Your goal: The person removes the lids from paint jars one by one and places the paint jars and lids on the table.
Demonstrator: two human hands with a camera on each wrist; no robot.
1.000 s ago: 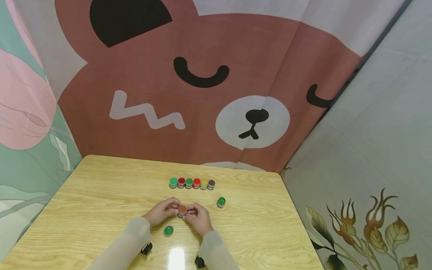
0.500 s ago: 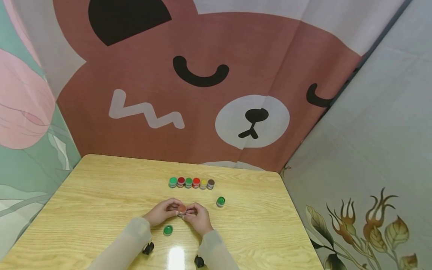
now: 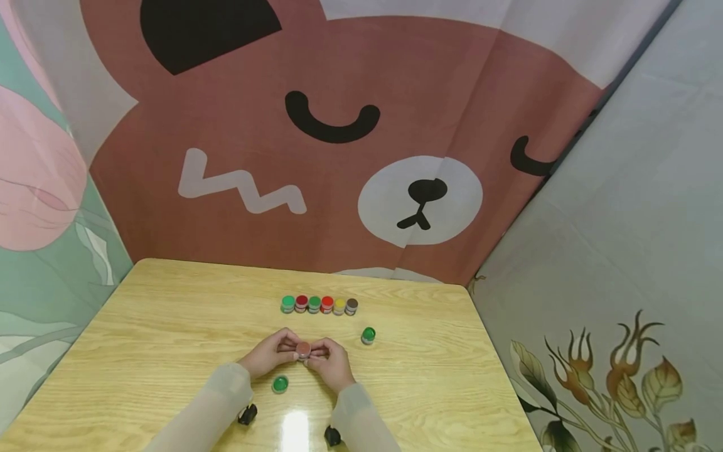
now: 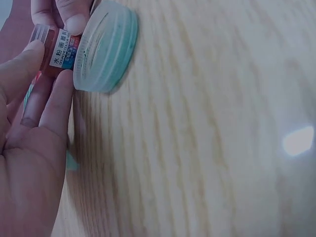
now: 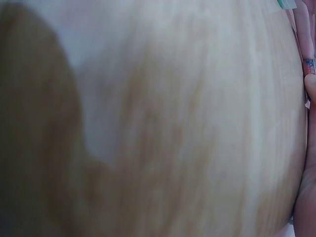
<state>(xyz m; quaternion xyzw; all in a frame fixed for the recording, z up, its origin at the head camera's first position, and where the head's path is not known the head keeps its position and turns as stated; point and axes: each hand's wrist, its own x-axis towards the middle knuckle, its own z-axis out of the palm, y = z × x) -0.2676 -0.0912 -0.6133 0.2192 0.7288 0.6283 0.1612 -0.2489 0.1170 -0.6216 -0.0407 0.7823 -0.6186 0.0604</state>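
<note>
Over the middle of the table, both hands hold a small gouache paint jar [image 3: 303, 349] with a brownish-red top. My left hand [image 3: 268, 356] pinches it from the left, thumb and fingertips on its sides. From the other side, my right hand [image 3: 334, 367] pinches it too. A printed label shows on the jar [image 4: 61, 49] in the left wrist view, tilted between the fingers. Just below the hands lies a round green lid [image 3: 280, 384], clear-walled and threaded in the left wrist view. Only a sliver of the jar shows in the right wrist view.
A row of several paint jars [image 3: 314, 305] in greens, reds, yellow and brown stands farther back. Another green jar [image 3: 368, 336] stands right of the hands. The wooden table [image 3: 440, 376] meets a bear-print curtain [image 3: 237, 232] behind. Black wrist devices [image 3: 247, 414] sit by the sleeves.
Both hands keep hold of the jar with almost no movement. The head view has shifted very slightly.
</note>
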